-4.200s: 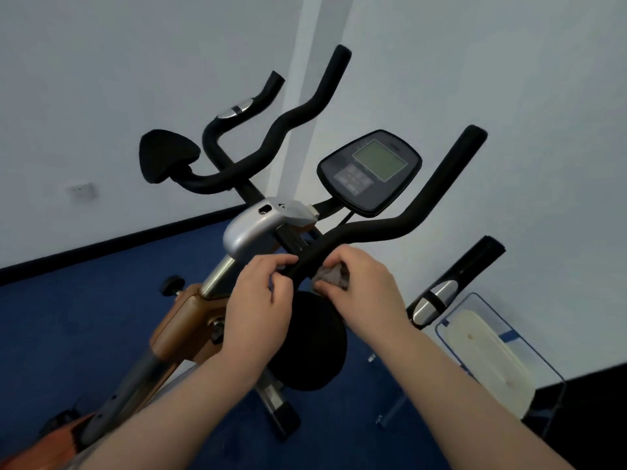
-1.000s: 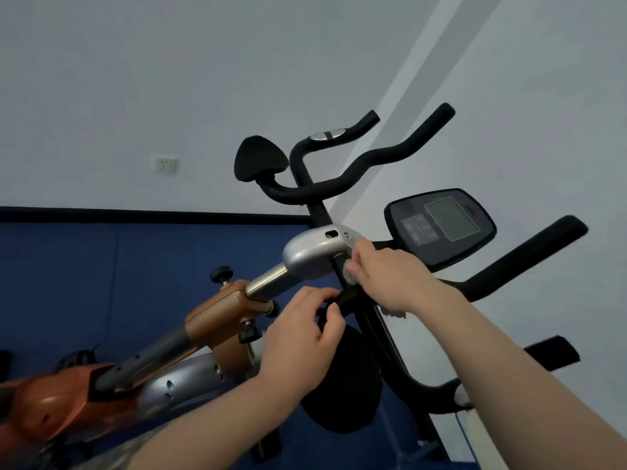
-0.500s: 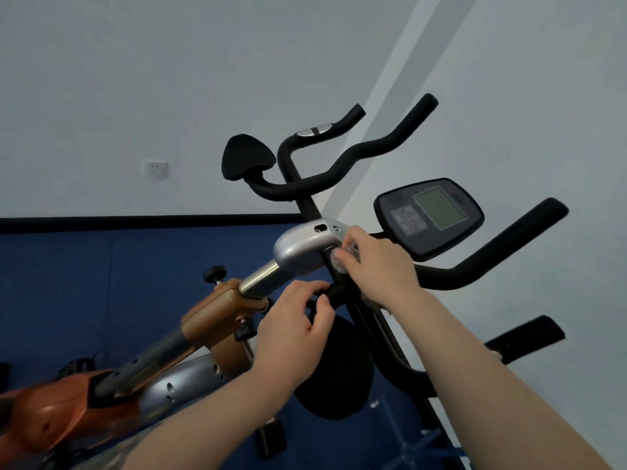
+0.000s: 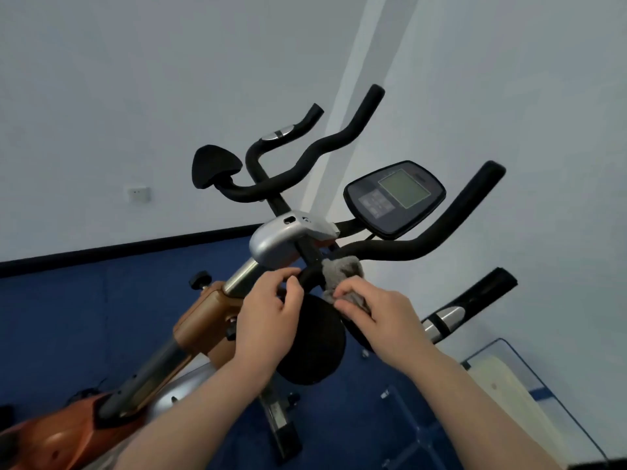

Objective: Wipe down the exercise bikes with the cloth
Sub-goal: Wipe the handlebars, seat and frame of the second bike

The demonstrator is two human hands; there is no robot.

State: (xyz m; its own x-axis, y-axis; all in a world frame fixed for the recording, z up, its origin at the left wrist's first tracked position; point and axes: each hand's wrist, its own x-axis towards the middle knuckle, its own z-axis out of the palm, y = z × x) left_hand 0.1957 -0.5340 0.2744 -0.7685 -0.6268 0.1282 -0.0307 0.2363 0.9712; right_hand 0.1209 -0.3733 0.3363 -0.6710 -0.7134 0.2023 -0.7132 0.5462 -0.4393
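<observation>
Two bare forearms enter from the bottom edge, cut off below the elbow. The left hand (image 4: 271, 317) curls its thumb and fingers round the near end of the black foam handlebar (image 4: 407, 252), just above a round black pad (image 4: 314, 347) whose mount is hidden behind the hand. The right hand (image 4: 380, 313) pinches a grey cloth (image 4: 341, 271) between thumb and fingertips; the cloth is bunched and draped over the handlebar beside the left hand, and its lower part disappears under the right fingers, so its full shape cannot be made out.

The exercise bike (image 4: 203, 320) runs with its long axis from the lower left corner, where its orange body is cut off by the frame, up and to the right through a brown collar and a silver stem cover (image 4: 285, 235). The wiped bar rises to the upper right and ends in a rounded tip. Beyond it the console (image 4: 395, 198) faces the camera with a pale screen whose readout is too small to read. A second handlebar arm and a small black pad stand farther back on the left.

At the right edge, a glass panel (image 4: 543, 385) is partly out of frame. A wall socket (image 4: 138, 194) sits on the far white wall above the blue floor (image 4: 84, 317).
</observation>
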